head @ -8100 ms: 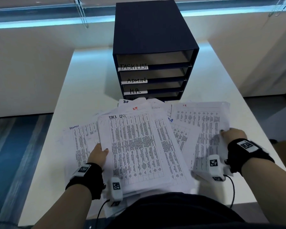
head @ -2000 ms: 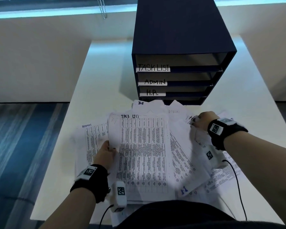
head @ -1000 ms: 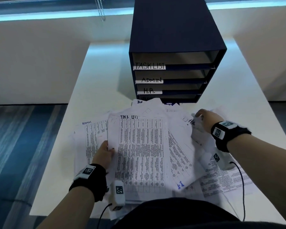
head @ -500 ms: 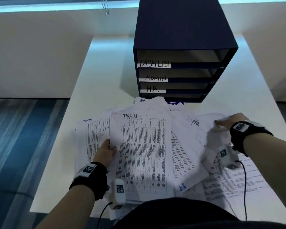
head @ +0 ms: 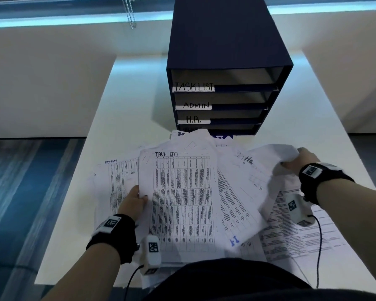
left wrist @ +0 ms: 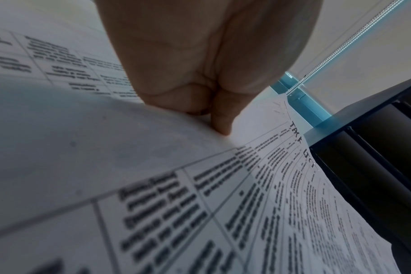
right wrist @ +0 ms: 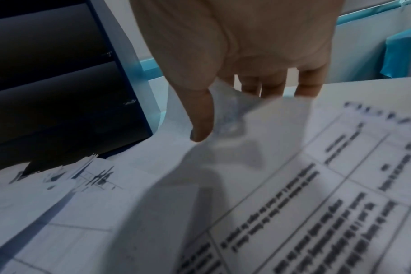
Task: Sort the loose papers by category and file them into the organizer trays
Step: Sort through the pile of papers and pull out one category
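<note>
A loose spread of printed papers (head: 237, 192) covers the near half of the white table (head: 130, 101). On top lies a stack headed TASK LIST (head: 182, 205), and my left hand (head: 132, 203) pinches its left edge, thumb on the top sheet (left wrist: 282, 185). My right hand (head: 300, 159) grips the lifted, curling corner of a sheet (head: 278, 155) at the right; in the right wrist view the thumb and fingers pinch that sheet (right wrist: 258, 129). The dark blue organizer (head: 226, 68) stands behind the papers, trays labelled TASK LIST, ADMIN and H.R.
A sheet headed ADMIN (head: 117, 177) sticks out at the left of the pile. Another marked HR (head: 245, 161) lies near the right hand. Papers overhang the table's near edge. Bare table runs along both sides of the organizer; blue carpet (head: 30, 192) lies to the left.
My right hand has slid rightward across the pile and now lifts a sheet's corner at the far right. The left hand has kept its hold on the TASK LIST stack.
</note>
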